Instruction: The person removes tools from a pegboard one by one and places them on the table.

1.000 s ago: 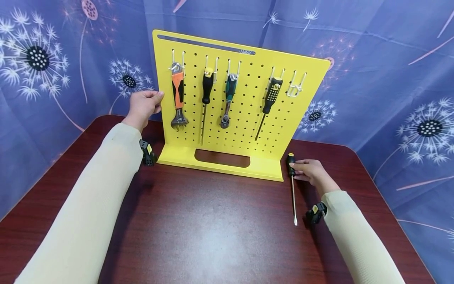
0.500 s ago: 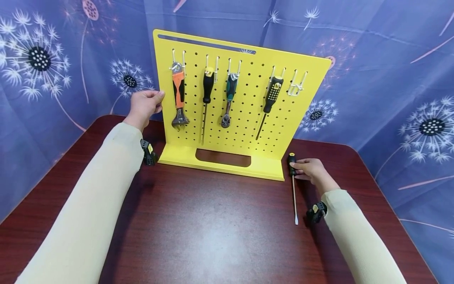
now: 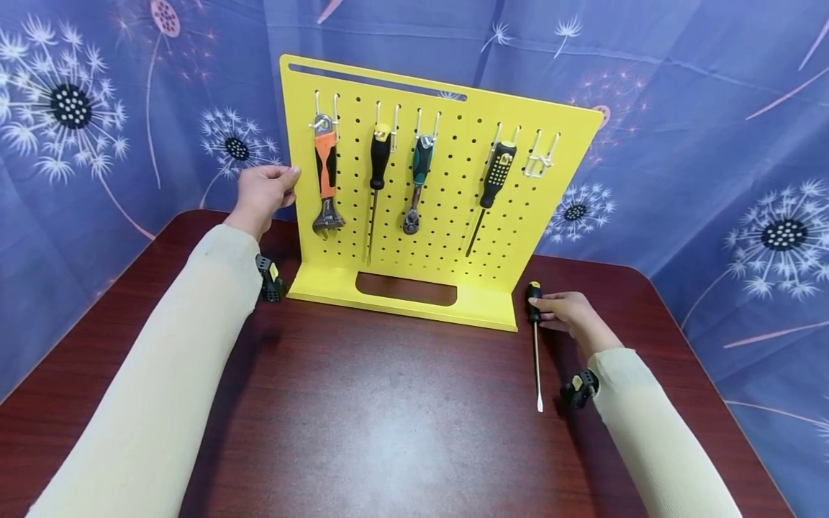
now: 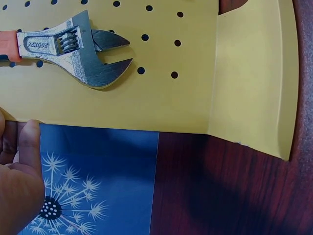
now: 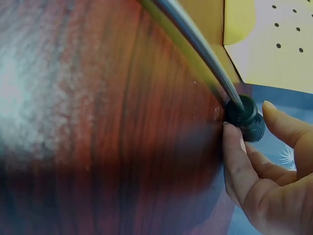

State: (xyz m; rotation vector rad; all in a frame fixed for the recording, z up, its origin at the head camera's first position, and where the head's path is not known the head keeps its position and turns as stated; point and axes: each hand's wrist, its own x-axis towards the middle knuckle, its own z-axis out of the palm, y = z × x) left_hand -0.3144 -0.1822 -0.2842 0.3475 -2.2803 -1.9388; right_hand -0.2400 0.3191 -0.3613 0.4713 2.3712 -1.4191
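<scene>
A yellow pegboard (image 3: 447, 187) stands on the dark red-brown table. My left hand (image 3: 260, 193) pinches its left edge between thumb and fingers, beside a hanging adjustable wrench (image 3: 327, 173). The wrench's open jaws face the board's base in the left wrist view. Right of the board, my right hand (image 3: 565, 313) has thumb and fingers around the black handle of a flat-blade screwdriver (image 3: 536, 360). Its yellow-capped end points away, its blade towards me. In the right wrist view the fingertips (image 5: 234, 139) lie along the handle, low by the tabletop.
Also hung on the board are a black-and-yellow screwdriver (image 3: 379, 162), a green-handled ratchet (image 3: 419, 176) and a black studded screwdriver (image 3: 497, 173). A white hook (image 3: 537, 164) at the far right holds nothing. Blue dandelion-print cloth (image 3: 712, 108) closes off the back and sides.
The screwdriver's handle has shifted very slightly to the right with my right hand. My left hand keeps its place at the pegboard's edge.
</scene>
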